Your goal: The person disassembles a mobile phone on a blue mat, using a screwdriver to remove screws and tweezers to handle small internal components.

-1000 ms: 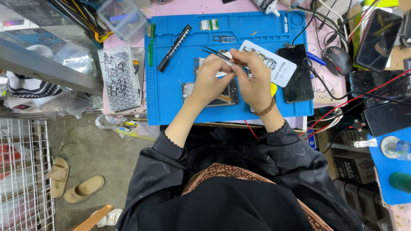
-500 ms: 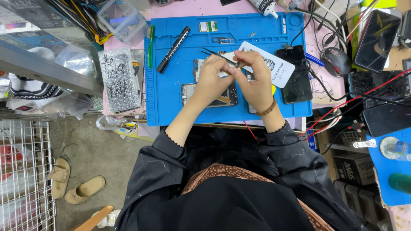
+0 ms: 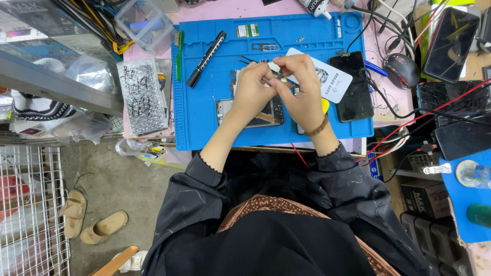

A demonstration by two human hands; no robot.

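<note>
Both hands, left [image 3: 251, 86] and right [image 3: 302, 87], grip tweezers [image 3: 255, 62] mid blue mat [image 3: 204, 122], edges clear.

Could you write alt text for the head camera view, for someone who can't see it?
Seen from above, a person's left hand and right hand meet over an opened phone on a blue work mat, pinching small tweezers. Cables and phones crowd the right side.

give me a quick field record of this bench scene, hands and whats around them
left hand: pinching a small part; thin black tweezers stick out beside it
right hand: meeting the left over the opened phone
surface: blue work mat
left of hands: black pen-shaped tool, green brush
right of hands: white card, dark phone
</note>
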